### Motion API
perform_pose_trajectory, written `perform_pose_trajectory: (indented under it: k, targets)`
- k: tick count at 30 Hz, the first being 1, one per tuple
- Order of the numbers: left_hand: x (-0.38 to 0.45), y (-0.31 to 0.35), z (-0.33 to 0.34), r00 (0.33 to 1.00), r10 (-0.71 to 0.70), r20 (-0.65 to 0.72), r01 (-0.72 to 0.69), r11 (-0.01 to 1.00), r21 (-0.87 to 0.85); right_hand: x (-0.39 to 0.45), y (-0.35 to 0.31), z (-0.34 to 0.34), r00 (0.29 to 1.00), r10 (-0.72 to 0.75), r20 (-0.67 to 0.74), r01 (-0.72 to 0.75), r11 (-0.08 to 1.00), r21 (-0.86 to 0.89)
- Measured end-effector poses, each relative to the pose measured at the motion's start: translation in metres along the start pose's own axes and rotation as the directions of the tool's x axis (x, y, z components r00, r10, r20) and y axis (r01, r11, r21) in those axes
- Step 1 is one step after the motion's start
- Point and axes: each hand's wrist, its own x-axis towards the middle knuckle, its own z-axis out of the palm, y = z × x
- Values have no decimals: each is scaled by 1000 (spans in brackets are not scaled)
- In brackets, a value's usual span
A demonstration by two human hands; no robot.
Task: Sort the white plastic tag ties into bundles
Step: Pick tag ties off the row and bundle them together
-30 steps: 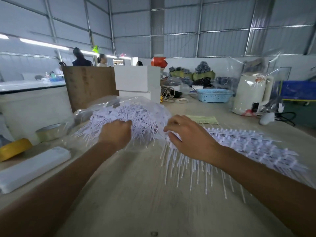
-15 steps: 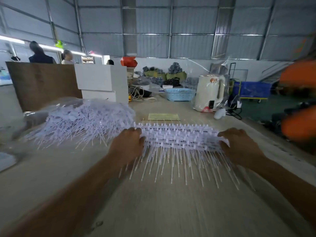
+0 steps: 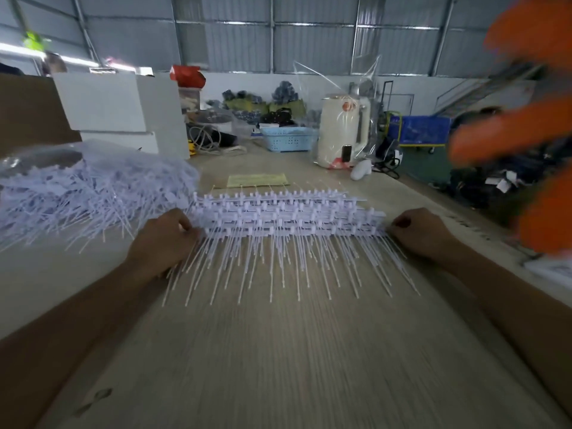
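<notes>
Between left hand (image 3: 164, 235) and right hand (image 3: 421, 232): tie stack (image 3: 288, 215), ends pinched.

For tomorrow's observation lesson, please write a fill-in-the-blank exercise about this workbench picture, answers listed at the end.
1. The stack of tag ties is gripped at its ends by ____ hands.
2. The loose pile of ties lies beside the ____ hand.
3. The basket at the back is ____.
4. The ties' thin tails point ____ the person.

Answers: two; left; blue; toward
</notes>
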Motion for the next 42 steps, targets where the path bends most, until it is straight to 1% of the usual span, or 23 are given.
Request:
perform_pose_trajectory:
  k: [3, 6, 7, 9, 12, 16, 18, 20, 23, 26, 28, 31, 33, 37, 39, 42]
  targets:
    - [2, -1, -1, 1000, -10, -11, 10, 999, -45, -1, -5, 2, 999, 34, 10, -34, 999, -28]
    - [1, 2, 1, 999, -7, -33, 7, 1000, -15, -3, -8, 2, 999, 38, 5, -38, 999, -10]
    - [1, 3, 1, 1000, -10, -27, 10, 1000, 4, -4, -8, 1, 999, 36, 15, -36, 999, -11]
    - [3, 5, 0, 999, -23, 29, 22, 1000, 18, -4, -10, 0, 997, 26, 73, -20, 997, -74]
    - [9, 6, -3, 988, -72, 137, 80, 996, -49, 0, -11, -3, 990, 14, 140, 5, 990, -139]
    - [11, 5, -5, 977, -125, 171, 161, 962, -219, 5, -8, -1, 988, 15, 152, 6, 990, -138]
    - [11, 4, -7, 978, -145, 148, 182, 941, -284, 6, -7, 0, 995, 5, 102, 3, 997, -71]
    - [11, 4, -7, 981, -152, 125, 183, 935, -304, 5, -6, 1, 1000, -21, -21, 22, 998, 51]
    - [7, 5, -4, 981, -130, 143, 168, 937, -306, 0, -11, 0, 967, -142, -210, 185, 962, 202]
    - [5, 7, -4, 986, -92, 141, 135, 931, -340, -6, -22, -5, 911, -258, -322, 339, 913, 227]
    - [4, 6, -9, 985, -106, 137, 152, 909, -388, -10, -30, -8, 871, -305, -385, 410, 884, 226]
    - [1, 4, -15, 977, -143, 158, 204, 843, -498, -16, -37, -10, 844, -306, -441, 456, 842, 288]
    - [-1, 5, -17, 977, -155, 145, 209, 817, -537, -17, -39, -10, 832, -293, -471, 474, 817, 330]
    - [-3, 8, -15, 983, -153, 103, 184, 838, -514, -21, -46, -9, 822, -291, -490, 517, 744, 424]
    - [-4, 9, -14, 985, -152, 83, 173, 835, -522, -27, -51, -11, 797, -285, -533, 553, 698, 454]
    - [-4, 10, -11, 983, -175, 63, 180, 814, -552, -38, -61, -16, 740, -315, -594, 616, 671, 412]
